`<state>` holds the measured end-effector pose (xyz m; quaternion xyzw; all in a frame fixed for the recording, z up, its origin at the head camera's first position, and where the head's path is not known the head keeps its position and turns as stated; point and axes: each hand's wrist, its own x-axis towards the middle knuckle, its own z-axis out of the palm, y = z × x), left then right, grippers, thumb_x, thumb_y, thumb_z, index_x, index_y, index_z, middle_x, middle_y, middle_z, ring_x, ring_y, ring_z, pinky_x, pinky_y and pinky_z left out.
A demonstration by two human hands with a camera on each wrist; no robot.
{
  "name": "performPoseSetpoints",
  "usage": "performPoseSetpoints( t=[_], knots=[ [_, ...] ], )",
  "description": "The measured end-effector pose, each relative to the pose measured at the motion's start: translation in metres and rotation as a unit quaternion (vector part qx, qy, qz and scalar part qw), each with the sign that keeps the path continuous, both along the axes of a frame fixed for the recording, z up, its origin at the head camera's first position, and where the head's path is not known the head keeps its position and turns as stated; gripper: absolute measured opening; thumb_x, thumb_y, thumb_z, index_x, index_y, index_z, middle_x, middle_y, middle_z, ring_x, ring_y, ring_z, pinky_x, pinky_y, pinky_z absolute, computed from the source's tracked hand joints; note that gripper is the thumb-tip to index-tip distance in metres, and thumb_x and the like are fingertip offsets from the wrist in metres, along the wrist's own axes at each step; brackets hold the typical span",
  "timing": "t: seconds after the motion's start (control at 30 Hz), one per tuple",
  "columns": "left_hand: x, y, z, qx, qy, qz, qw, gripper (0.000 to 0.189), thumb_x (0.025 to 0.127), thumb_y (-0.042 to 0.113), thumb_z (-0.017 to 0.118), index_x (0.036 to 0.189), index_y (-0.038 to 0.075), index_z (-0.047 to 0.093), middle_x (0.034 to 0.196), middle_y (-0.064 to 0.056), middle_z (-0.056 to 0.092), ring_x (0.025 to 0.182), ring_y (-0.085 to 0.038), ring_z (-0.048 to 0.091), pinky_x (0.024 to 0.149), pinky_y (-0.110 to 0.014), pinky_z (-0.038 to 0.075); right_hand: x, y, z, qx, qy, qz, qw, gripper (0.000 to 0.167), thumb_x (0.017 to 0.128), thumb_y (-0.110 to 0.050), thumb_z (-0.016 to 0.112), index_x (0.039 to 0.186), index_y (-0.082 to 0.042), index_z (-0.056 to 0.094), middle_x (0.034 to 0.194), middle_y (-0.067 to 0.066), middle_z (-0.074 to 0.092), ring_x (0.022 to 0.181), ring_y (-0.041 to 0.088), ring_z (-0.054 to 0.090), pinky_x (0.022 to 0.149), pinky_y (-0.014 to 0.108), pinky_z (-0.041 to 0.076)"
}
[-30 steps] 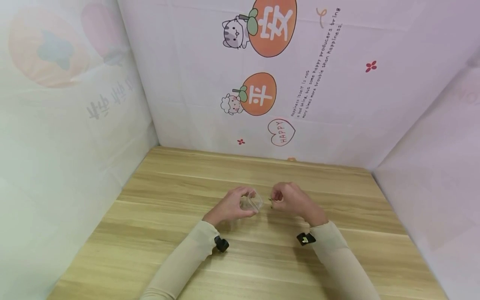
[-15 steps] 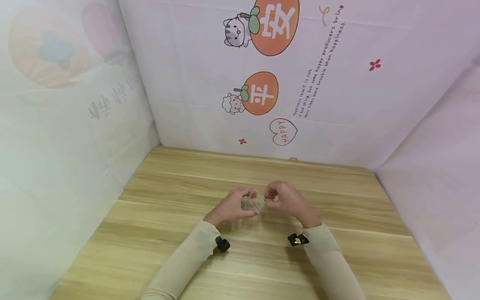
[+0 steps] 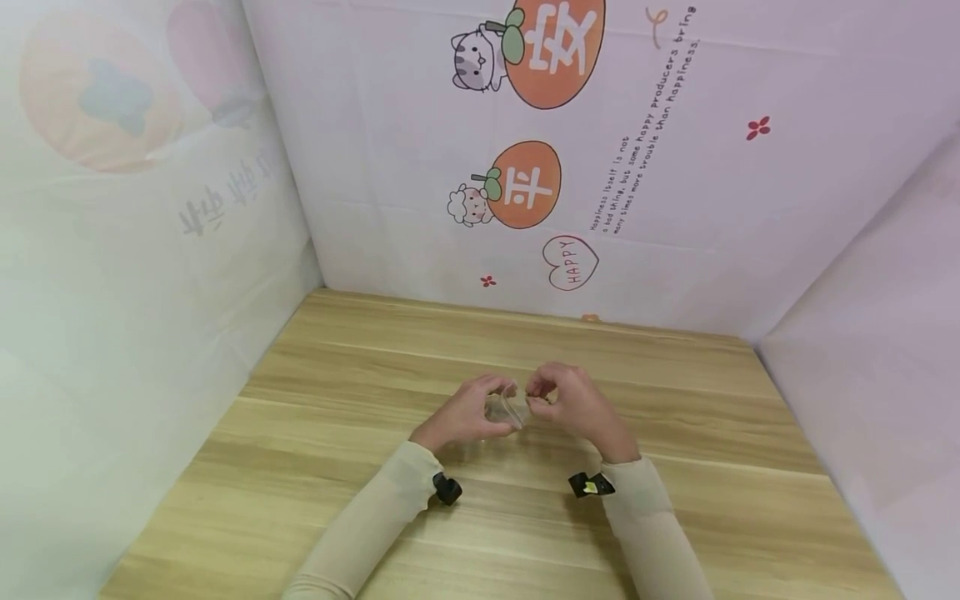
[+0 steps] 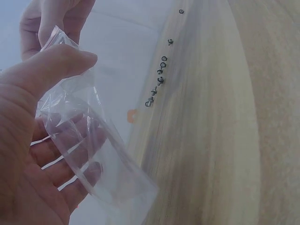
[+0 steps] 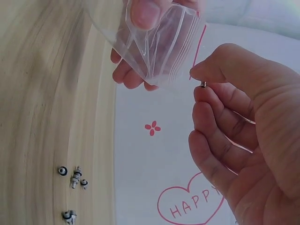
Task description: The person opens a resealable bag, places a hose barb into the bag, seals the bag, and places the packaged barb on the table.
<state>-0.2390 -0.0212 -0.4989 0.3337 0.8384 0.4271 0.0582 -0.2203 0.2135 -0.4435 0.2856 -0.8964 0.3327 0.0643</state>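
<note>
- The space is enclosed by a white printed backdrop point(image 3: 390, 192), on which orange fruits, a red-outlined "HAPPY" heart point(image 3: 571, 262) and slanting lines of English text are printed.
- Below it, a wood-grain tabletop point(image 3: 337, 367) is spread under both forearms.
- The forearms are covered by a left sleeve point(image 3: 375, 517) and a right sleeve point(image 3: 652, 525), both cream.
- By the left hand point(image 3: 468, 410), a clear zip-seal plastic bag point(image 4: 93, 122) is held above the tabletop; its grip is closed on the film, with the thumb laid on one side and the fingers spread behind the other.
- By the right hand point(image 3: 577, 404), a tiny metal piece point(image 5: 203, 84) is pinched between thumb and index finger, while the other fingers are loosely curled beneath. The piece is held just beside the bag's mouth, which is marked by a red line; whether the bag is touched by the thumb cannot be told.
- A small black device is worn at each wrist, a left one point(image 3: 447, 489) and a right one point(image 3: 588, 484).
- Small metal fittings with dark rings point(image 4: 161, 80) are scattered in a loose row on the tabletop; some are clustered, others set apart.
</note>
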Motion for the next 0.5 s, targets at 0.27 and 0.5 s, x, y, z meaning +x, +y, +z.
performPoseSetpoints(
  t=[0.27,0.5],
  knots=[
    [0.0017,0.0029,-0.0008,-0.014,0.001,0.005,0.9999,0.054,0.089,0.026,0.084,0.135,0.009,0.062,0.134,-0.003,0.067,0.128,-0.024,0.063,0.105,-0.042,0.056,0.005,0.0049,0.0033,0.009,0.023,-0.001,0.9997,0.008,0.09,-0.006,0.079,0.093,-0.012,0.075,0.092,-0.001,0.074,0.084,0.014,0.07,0.077,0.037,0.063],
    [0.0019,0.0047,-0.0049,-0.016,0.003,0.006,0.9998,0.057,0.09,0.026,0.085,0.138,0.01,0.061,0.136,-0.002,0.067,0.129,-0.024,0.063,0.104,-0.041,0.056,0.0066,0.0062,0.0042,0.005,0.032,0.003,0.9995,0.008,0.09,-0.008,0.08,0.094,-0.012,0.076,0.093,-0.002,0.075,0.084,0.012,0.07,0.076,0.031,0.062]
  ],
)
